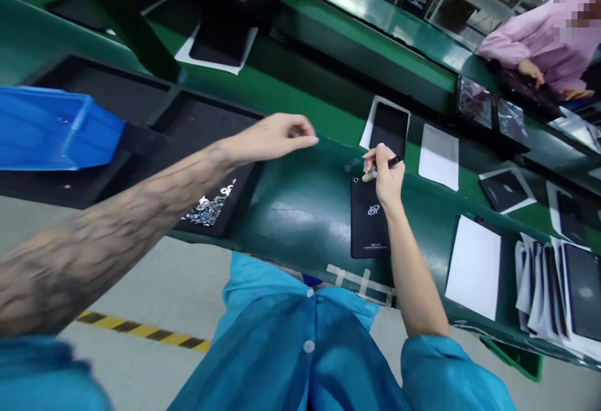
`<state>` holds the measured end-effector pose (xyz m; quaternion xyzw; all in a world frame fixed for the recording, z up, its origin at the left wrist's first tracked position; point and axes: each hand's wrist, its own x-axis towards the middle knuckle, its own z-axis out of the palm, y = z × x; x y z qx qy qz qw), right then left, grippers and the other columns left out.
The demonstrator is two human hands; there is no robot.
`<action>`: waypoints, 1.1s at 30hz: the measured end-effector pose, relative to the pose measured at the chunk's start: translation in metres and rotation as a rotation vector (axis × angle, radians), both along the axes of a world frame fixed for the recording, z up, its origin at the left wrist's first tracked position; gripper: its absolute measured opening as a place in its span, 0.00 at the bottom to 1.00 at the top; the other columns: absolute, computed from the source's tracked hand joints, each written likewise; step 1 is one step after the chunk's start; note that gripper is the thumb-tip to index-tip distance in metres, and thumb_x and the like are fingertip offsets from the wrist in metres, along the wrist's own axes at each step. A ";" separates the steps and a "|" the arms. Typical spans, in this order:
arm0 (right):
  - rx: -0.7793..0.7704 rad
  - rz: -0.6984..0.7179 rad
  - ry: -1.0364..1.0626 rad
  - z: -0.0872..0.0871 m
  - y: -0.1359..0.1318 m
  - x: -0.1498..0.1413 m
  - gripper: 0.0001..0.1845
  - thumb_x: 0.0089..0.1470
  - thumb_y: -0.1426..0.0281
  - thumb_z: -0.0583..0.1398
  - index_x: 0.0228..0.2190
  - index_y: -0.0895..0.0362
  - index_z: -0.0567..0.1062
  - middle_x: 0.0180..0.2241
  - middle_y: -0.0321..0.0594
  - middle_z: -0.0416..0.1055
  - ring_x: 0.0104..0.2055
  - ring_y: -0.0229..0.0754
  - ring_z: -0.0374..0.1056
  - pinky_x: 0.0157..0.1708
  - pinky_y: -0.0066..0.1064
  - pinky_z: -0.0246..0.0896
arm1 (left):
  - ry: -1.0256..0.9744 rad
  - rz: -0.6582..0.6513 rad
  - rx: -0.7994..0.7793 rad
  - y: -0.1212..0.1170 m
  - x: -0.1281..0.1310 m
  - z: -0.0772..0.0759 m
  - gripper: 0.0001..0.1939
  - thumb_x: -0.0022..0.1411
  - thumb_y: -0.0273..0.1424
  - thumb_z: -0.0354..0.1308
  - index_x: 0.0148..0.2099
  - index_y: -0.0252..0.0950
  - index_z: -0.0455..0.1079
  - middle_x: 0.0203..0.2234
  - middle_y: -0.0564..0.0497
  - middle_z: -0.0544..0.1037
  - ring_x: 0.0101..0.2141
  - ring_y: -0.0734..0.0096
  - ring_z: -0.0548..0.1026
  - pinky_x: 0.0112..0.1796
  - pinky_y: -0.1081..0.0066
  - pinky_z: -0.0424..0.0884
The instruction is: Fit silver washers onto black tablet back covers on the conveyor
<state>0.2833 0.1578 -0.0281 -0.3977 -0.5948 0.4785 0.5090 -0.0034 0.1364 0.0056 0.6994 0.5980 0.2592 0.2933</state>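
The right hand (384, 179) bends over a black tablet (367, 220), fingers pinched together on a black pen (393, 162) with its tip near the tablet's top edge. The left hand (277, 139) hovers to the side above the green bench (300, 211), fingers curled slightly apart, holding nothing.

One blue bin (56, 128) — one pen (387, 166) — two hands (272, 139) (385, 179).

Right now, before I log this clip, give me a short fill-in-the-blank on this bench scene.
The bin at far left is ____. The tablet beneath the pen in the right hand lies logo side ____. The sheet beside it is ____. The co-worker at top right wears ____.

Missing words: blue; up; white; pink.
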 end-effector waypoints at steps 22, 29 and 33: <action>-0.075 0.011 0.033 -0.022 -0.002 -0.032 0.41 0.67 0.37 0.60 0.16 0.51 0.56 0.17 0.32 0.48 0.19 0.36 0.48 0.20 0.33 0.49 | 0.184 0.431 -0.185 -0.187 -0.088 -0.043 0.22 0.65 0.63 0.56 0.40 0.53 0.76 0.38 0.56 0.83 0.37 0.53 0.79 0.39 0.57 0.72; 0.008 0.050 0.012 -0.026 -0.005 -0.026 0.39 0.72 0.45 0.59 0.18 0.52 0.54 0.17 0.30 0.49 0.19 0.34 0.47 0.22 0.33 0.45 | 0.308 0.368 -0.414 -0.175 -0.097 -0.032 0.38 0.60 0.73 0.46 0.41 0.47 0.77 0.38 0.47 0.82 0.42 0.47 0.78 0.41 0.54 0.74; 0.020 0.148 0.010 -0.025 -0.001 -0.022 0.38 0.73 0.47 0.59 0.17 0.52 0.54 0.17 0.30 0.51 0.18 0.33 0.47 0.22 0.33 0.46 | 0.372 0.292 -0.450 -0.169 -0.108 -0.031 0.45 0.60 0.75 0.39 0.44 0.42 0.76 0.40 0.41 0.80 0.44 0.45 0.77 0.42 0.54 0.74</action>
